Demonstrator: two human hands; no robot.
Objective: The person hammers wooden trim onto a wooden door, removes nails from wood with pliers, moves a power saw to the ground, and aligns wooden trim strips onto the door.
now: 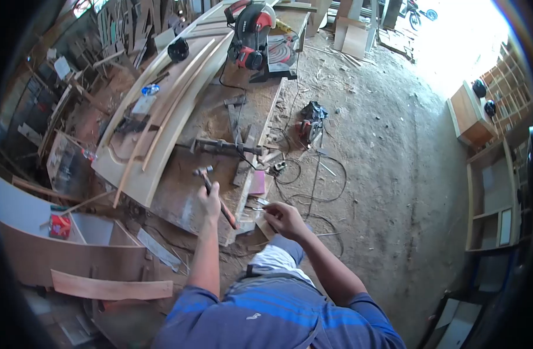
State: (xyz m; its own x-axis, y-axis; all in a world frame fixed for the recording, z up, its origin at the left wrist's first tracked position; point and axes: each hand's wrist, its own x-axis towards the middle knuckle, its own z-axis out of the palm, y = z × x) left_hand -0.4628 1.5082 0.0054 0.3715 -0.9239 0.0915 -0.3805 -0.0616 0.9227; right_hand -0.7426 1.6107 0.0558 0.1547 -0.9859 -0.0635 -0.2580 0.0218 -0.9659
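Note:
My left hand (pixel 209 200) is wrapped round the handle of a hammer (pixel 226 214). The hammer's metal head points away from me, above the wooden workbench (pixel 190 195). Close to the bench's right edge, my right hand (pixel 285 219) has its thumb and fingers pinched together. Small, pale metal-looking pieces show by those fingertips, but what the pinch holds is too small to tell. A pink block (pixel 257 182) lies just beyond my right hand. Farther up the bench lies a long bar clamp (pixel 225 145).
A red and black mitre saw (pixel 252 38) stands at the bench's far end. Long curved wooden boards (pixel 188 110) lie along the left. A corded power tool (pixel 309 131) and loose cables (pixel 330 198) are on the dusty floor. Cabinet frames (pixel 492 198) stand at right.

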